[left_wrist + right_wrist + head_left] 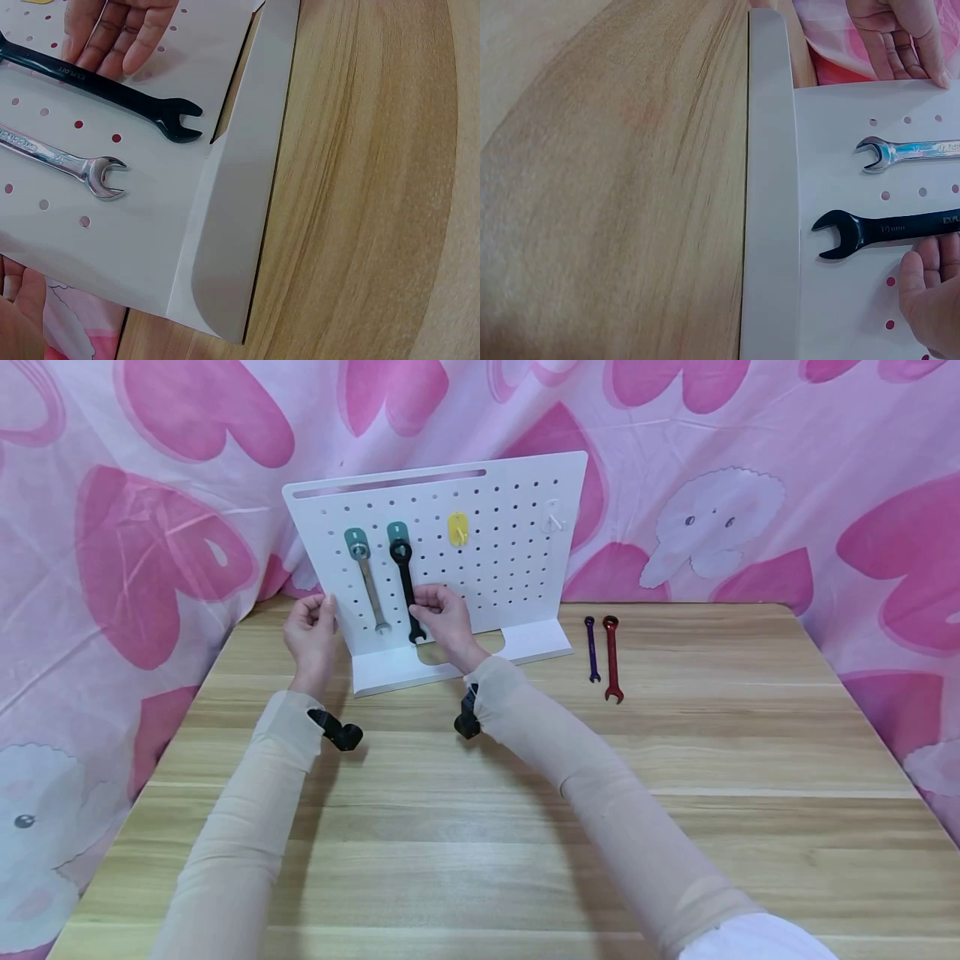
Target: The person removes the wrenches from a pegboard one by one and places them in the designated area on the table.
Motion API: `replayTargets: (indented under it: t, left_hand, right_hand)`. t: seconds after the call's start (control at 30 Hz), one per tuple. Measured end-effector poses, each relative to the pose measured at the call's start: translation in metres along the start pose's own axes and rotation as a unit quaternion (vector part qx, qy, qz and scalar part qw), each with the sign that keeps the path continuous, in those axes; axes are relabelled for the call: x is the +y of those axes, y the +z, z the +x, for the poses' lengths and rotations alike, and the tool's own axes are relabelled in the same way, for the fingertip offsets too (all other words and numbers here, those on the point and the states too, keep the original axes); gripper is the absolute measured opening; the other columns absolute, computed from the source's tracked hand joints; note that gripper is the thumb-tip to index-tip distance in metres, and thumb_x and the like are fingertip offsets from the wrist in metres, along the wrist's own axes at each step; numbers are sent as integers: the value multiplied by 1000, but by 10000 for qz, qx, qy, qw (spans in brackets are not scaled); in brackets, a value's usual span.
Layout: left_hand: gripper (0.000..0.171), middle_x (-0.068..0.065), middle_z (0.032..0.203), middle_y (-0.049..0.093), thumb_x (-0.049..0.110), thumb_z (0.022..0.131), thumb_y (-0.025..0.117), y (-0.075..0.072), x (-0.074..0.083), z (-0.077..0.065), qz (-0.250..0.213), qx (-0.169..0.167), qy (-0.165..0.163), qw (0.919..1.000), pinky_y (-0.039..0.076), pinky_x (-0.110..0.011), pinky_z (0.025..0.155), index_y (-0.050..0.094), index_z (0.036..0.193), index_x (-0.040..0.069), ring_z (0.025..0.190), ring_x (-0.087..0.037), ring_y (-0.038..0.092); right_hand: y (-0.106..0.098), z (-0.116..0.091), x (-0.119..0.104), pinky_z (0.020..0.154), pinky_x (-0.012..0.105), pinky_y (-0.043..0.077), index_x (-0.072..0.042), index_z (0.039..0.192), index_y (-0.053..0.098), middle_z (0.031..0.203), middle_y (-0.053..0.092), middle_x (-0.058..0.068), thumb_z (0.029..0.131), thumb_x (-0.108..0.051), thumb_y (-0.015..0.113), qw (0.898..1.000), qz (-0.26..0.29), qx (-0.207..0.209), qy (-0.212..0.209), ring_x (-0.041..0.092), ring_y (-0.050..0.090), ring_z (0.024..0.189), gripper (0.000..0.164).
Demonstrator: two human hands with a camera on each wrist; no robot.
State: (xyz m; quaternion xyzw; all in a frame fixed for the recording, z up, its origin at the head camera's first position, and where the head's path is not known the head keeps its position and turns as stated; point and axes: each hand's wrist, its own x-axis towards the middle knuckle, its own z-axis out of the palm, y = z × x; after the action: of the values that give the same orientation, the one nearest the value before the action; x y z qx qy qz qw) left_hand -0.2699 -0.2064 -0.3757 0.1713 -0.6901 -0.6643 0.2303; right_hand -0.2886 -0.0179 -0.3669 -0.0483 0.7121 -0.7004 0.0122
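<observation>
Clearly, both arms stretch forward over the table (480, 827), the left forearm aimed at one o'clock, the right between ten and eleven. At the board's (525, 471) eight o'clock side, the left hand (309, 639) pinches the edge, thumb in front, fingers curled. The right hand (447, 620) lies at four o'clock from the black wrench (407, 589), fingers loosely extended, tips touching its shank rather than wrapping it; in the right wrist view the thumb stands apart. That wrench hangs on a green hook (397, 530), lower end towards six o'clock. The silver wrench (371, 589) hangs at its nine o'clock. From the right hand, the yellow hook (458, 529) sits at twelve, the purple wrench (592, 649) and red wrench (612, 660) between three and four.
</observation>
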Motion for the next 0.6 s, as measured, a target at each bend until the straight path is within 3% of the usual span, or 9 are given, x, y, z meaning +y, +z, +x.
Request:
replayTargets:
  t: [0.23, 0.6]
  left_hand:
    - [13, 5, 82, 52, 31, 90, 62, -1, 2, -1, -36, -91, -53, 9999, 44, -17, 69, 60, 93, 18, 75, -6, 48]
    - [14, 6, 85, 52, 34, 90, 60, -1, 3, -3, 20, -174, -160, 9997, 45, -26, 78, 59, 93, 20, 78, -6, 47]
  right_hand:
    - [2, -1, 1, 85, 19, 48, -5, 111, 61, 107, 62, 6, 87, -3, 65, 10000, -7, 17, 77, 12, 57, 97, 24]
    - [5, -3, 2, 83, 20, 48, -4, 109, 62, 102, 61, 6, 87, -2, 64, 9998, -147, 63, 137, 10, 54, 91, 22]
